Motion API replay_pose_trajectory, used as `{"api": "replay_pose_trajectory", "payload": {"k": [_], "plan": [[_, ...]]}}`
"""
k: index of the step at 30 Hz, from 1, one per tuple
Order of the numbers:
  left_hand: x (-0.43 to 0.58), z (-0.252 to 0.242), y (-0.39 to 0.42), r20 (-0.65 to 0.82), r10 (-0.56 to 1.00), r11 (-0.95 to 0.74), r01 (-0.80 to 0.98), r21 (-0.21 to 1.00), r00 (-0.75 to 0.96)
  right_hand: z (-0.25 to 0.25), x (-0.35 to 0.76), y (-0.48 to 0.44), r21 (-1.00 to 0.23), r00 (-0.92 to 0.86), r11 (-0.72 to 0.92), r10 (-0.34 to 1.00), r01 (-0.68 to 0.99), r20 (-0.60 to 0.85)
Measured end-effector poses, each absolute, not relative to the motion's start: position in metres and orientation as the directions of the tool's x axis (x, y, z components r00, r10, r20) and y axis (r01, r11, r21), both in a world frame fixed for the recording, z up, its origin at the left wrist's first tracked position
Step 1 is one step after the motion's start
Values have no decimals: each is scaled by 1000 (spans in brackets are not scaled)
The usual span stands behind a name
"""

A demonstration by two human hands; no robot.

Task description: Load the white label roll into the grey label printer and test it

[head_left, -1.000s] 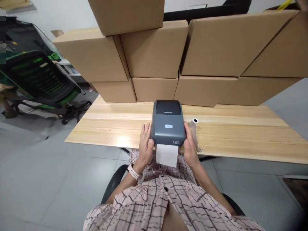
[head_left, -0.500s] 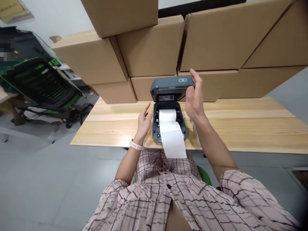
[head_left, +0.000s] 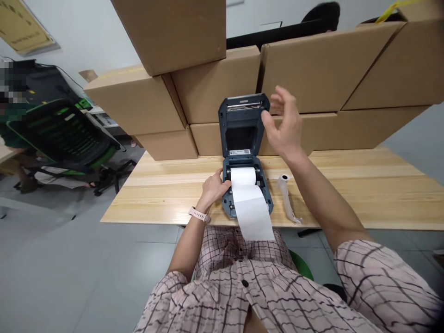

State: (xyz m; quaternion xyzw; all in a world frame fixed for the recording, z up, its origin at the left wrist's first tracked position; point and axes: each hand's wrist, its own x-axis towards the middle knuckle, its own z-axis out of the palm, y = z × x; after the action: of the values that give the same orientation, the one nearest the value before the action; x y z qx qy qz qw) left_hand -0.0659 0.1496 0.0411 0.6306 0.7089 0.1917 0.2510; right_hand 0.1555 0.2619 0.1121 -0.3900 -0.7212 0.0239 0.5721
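Observation:
A dark grey-blue label printer (head_left: 227,203) stands at the table's front edge with its lid (head_left: 243,127) raised upright. Inside its base sits a white paper roll (head_left: 243,175), and a loose strip of its paper (head_left: 255,215) hangs over the front edge. My left hand (head_left: 214,188) grips the left side of the base, thumb over the rim. At the lid's upper right edge is my right hand (head_left: 284,121), fingers apart and curved; whether the thumb touches the lid I cannot tell.
Right of the printer lies a small core with crumpled backing strip (head_left: 285,196) on the wooden table (head_left: 347,185). Stacked cardboard boxes (head_left: 301,69) line the back. An office chair (head_left: 65,134) and part of a person are at the far left. A dark rounded shape (head_left: 324,16) shows behind the boxes.
The printer lid has swung back from half raised to upright. My right hand has loosened at its edge. My left hand has moved onto the base's left side. The core with strip is now uncovered.

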Motion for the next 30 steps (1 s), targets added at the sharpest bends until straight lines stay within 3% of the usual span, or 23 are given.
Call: {"api": "replay_pose_trajectory", "payload": {"k": [1, 3, 6, 9, 12, 18, 22, 25, 30], "plan": [[-66, 42, 150, -131, 989, 135, 800, 585, -70, 107, 156, 248, -455, -77, 713, 577, 534, 813], [-65, 42, 150, -132, 990, 118, 812, 572, -51, 95, 155, 227, -441, -326, 744, 635, 501, 701], [-65, 44, 149, -96, 995, 60, 844, 532, -10, 79, 150, 224, -464, -738, 738, 635, 491, 229], [-64, 47, 147, -98, 995, 41, 872, 487, 7, 73, 138, 246, -389, -796, 707, 590, 591, -137], [-64, 49, 146, -100, 995, 34, 878, 478, 17, 73, 121, 268, -379, -801, 705, 518, 599, -301], [-66, 46, 146, -84, 996, 22, 854, 520, 26, 79, 119, 275, -510, -845, 675, 457, 534, -279], [-66, 43, 145, -70, 997, 23, 832, 554, 19, 100, 164, 265, -750, -921, 604, 388, 269, -18], [-66, 43, 145, -89, 996, 48, 827, 561, 3, 113, 207, 255, -857, -829, 499, 528, 129, 183], [-67, 41, 148, -106, 994, 67, 818, 571, -7, 110, 256, 261, -884, -631, 394, 760, 251, 159]]}}
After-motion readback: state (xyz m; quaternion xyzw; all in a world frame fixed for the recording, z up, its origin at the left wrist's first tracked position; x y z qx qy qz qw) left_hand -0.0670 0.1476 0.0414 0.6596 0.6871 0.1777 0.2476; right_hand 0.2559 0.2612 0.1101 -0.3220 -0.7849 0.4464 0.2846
